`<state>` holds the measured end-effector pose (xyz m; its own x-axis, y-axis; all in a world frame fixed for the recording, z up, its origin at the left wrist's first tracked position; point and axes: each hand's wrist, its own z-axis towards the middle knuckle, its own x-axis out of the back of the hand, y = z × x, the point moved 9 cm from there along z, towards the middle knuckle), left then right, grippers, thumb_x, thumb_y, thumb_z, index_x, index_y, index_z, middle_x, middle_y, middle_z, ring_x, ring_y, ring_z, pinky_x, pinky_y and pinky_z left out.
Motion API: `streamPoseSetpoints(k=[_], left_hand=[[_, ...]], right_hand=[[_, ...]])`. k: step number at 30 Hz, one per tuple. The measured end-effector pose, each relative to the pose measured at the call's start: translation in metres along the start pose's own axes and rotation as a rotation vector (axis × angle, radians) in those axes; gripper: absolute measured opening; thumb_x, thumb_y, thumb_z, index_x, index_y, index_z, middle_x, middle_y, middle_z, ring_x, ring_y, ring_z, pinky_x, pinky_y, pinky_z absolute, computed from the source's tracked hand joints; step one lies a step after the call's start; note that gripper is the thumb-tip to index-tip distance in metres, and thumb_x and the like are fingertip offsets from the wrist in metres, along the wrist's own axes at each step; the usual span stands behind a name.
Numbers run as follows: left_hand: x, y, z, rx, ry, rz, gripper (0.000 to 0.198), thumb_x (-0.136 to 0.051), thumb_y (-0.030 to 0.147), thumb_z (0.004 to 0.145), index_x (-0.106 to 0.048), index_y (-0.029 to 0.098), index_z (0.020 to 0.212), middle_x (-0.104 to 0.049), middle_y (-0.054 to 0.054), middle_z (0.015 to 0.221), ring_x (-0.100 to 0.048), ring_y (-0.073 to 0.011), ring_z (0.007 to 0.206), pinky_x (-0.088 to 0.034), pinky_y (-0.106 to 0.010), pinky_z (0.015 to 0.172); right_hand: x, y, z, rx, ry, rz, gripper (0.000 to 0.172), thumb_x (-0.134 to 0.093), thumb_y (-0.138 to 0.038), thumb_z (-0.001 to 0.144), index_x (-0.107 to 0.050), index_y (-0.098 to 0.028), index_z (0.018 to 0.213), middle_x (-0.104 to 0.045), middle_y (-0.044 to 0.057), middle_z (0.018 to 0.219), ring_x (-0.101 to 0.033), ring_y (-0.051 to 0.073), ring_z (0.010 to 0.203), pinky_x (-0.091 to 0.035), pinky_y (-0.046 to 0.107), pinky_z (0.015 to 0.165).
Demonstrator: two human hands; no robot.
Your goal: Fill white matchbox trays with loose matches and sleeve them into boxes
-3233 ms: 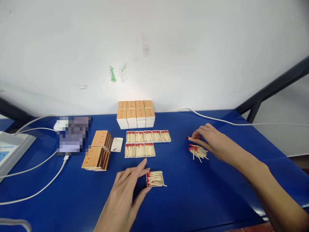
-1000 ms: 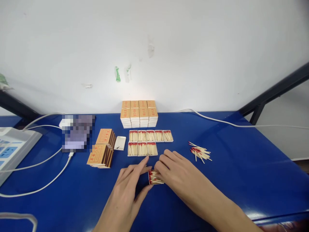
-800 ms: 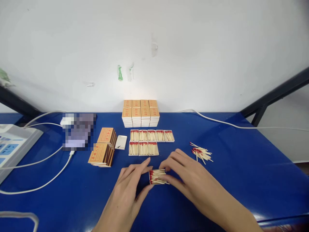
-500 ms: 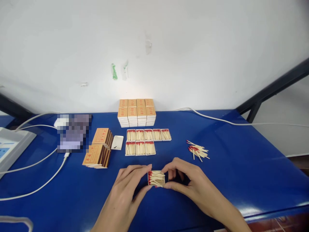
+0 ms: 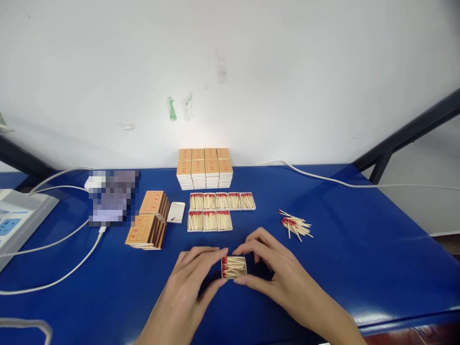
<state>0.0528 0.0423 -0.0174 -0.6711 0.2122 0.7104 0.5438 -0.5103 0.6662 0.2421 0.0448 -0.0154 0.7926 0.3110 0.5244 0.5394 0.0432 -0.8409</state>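
Observation:
A small white tray of red-tipped matches lies on the blue table in front of me. My left hand pinches its left end between forefinger and thumb. My right hand grips its right end, fingers curled over the far edge and thumb at the near edge. Behind it lie two rows of filled match trays. A loose heap of matches lies to the right, apart from both hands.
Closed matchboxes are stacked at the wall. Orange outer sleeves stand in two piles at the left, with an empty white tray beside them. White cables and a power strip lie far left. A black frame bar crosses the right.
My right hand left the loose heap and came to the tray in front of me. Both hands closed on the tray's ends, and its matches now lie straighter inside it.

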Motion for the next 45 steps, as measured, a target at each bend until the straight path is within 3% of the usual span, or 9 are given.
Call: streamPoseSetpoints(k=[5, 10, 16, 20, 25, 34, 39, 45], left_hand=[[0.003, 0.002, 0.001, -0.013, 0.003, 0.02, 0.048, -0.068, 0.027, 0.111, -0.056, 0.04, 0.155, -0.076, 0.0, 0.139, -0.072, -0.0212, 0.128, -0.063, -0.039, 0.104], [0.002, 0.0, -0.001, 0.003, 0.007, -0.024, 0.051, -0.067, 0.025, 0.111, -0.055, 0.043, 0.157, -0.075, 0.0, 0.141, -0.072, -0.0203, 0.129, -0.064, -0.038, 0.105], [0.009, -0.004, -0.004, 0.059, 0.019, -0.021, 0.06, -0.07, 0.033, 0.111, -0.048, 0.047, 0.165, -0.077, 0.002, 0.142, -0.075, -0.0204, 0.13, -0.062, -0.044, 0.115], [0.018, -0.003, -0.005, 0.078, 0.082, -0.003, 0.054, -0.069, 0.039, 0.111, -0.052, 0.045, 0.162, -0.077, 0.001, 0.143, -0.077, -0.0216, 0.129, -0.067, -0.043, 0.11], [0.02, 0.005, -0.005, 0.029, 0.12, 0.005, 0.05, -0.069, 0.034, 0.111, -0.055, 0.041, 0.159, -0.079, -0.001, 0.141, -0.078, -0.0214, 0.127, -0.068, -0.042, 0.108], [0.017, 0.015, -0.002, -0.009, 0.127, 0.018, 0.044, -0.065, 0.032, 0.113, -0.056, 0.038, 0.156, -0.08, 0.0, 0.139, -0.078, -0.0194, 0.126, -0.068, -0.038, 0.107], [0.003, 0.012, -0.004, -0.003, 0.103, -0.069, 0.046, -0.065, 0.024, 0.113, -0.057, 0.037, 0.156, -0.077, -0.001, 0.143, -0.074, -0.0184, 0.132, -0.065, -0.035, 0.112], [-0.006, 0.014, -0.005, -0.021, 0.119, -0.135, 0.051, -0.065, 0.022, 0.111, -0.054, 0.035, 0.16, -0.075, -0.005, 0.146, -0.073, -0.0201, 0.134, -0.065, -0.036, 0.113]], right_hand=[[-0.002, -0.001, -0.001, -0.014, -0.015, 0.012, 0.013, -0.071, -0.043, 0.111, -0.076, -0.036, 0.122, -0.066, -0.002, 0.122, -0.065, 0.013, 0.095, -0.055, 0.027, 0.088], [-0.009, -0.002, -0.007, 0.024, 0.027, -0.067, 0.035, -0.081, -0.042, 0.104, -0.07, -0.037, 0.136, -0.064, 0.001, 0.132, -0.069, 0.018, 0.106, -0.059, 0.031, 0.095], [-0.011, -0.011, -0.01, 0.125, 0.111, -0.186, 0.027, -0.071, -0.034, 0.11, -0.067, -0.034, 0.137, -0.063, 0.006, 0.133, -0.072, 0.021, 0.113, -0.063, 0.037, 0.098], [-0.009, -0.012, -0.009, 0.135, 0.185, -0.259, 0.037, -0.075, -0.034, 0.107, -0.064, -0.032, 0.142, -0.064, 0.008, 0.133, -0.073, 0.024, 0.113, -0.065, 0.041, 0.096], [-0.015, -0.016, -0.008, 0.15, 0.227, -0.303, 0.026, -0.072, -0.031, 0.107, -0.069, -0.028, 0.133, -0.067, 0.008, 0.126, -0.074, 0.024, 0.107, -0.067, 0.042, 0.089], [-0.017, -0.023, -0.018, 0.169, 0.346, -0.304, 0.036, -0.077, -0.034, 0.104, -0.069, -0.027, 0.138, -0.07, 0.01, 0.119, -0.075, 0.026, 0.103, -0.069, 0.039, 0.082], [-0.009, -0.02, -0.022, 0.164, 0.406, -0.188, 0.022, -0.069, -0.034, 0.111, -0.072, -0.029, 0.133, -0.072, 0.006, 0.113, -0.075, 0.019, 0.093, -0.067, 0.031, 0.081], [-0.013, -0.019, -0.019, 0.197, 0.484, -0.058, 0.025, -0.068, -0.026, 0.111, -0.074, -0.03, 0.135, -0.075, 0.003, 0.102, -0.075, 0.016, 0.085, -0.066, 0.027, 0.078]])
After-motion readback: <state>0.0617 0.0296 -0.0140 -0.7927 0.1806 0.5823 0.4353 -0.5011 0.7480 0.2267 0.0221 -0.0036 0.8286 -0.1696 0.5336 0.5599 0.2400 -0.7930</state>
